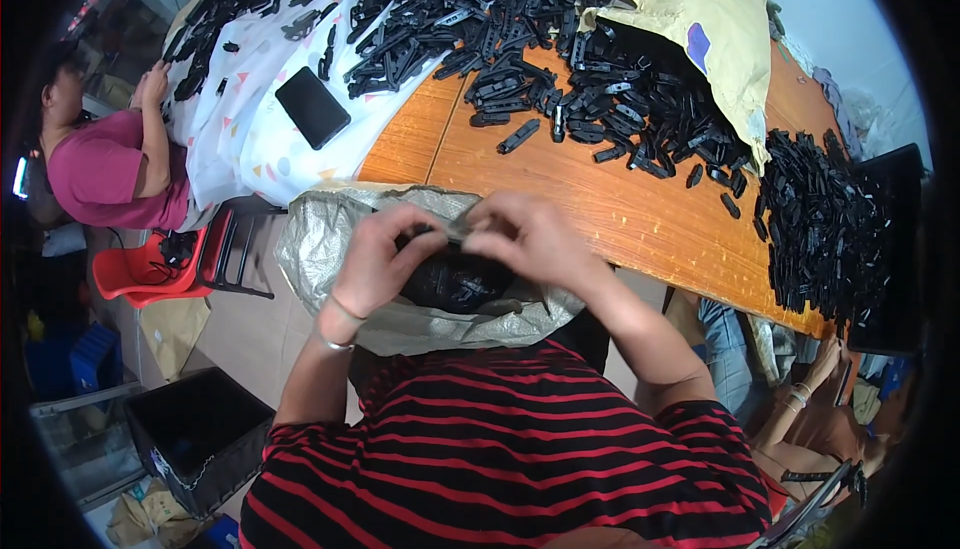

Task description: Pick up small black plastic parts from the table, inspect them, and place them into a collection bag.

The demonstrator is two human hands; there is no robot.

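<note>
A pale woven plastic sack (318, 241) gapes in front of me against the table's near edge, with dark black contents (455, 287) inside. Both of my hands are over its mouth with their fingertips close together. My left hand (380, 257) curls thumb and fingers in a pinch, a bracelet on its wrist. Opposite it, my right hand (525, 234) pinches too, slightly blurred. A small dark thing shows between the hands, but its kind is not clear. Beyond the sack, black plastic clip-like parts (520, 136) lie on the wooden table.
The wooden table (640, 239) carries large heaps of black parts (820, 229) and brown paper (690, 9). A black tablet (312, 107) rests on a white patterned cloth (235, 144). One person (120, 174) sits at left; another's arm (815, 374) shows at right. A black crate (200, 439) stands lower left.
</note>
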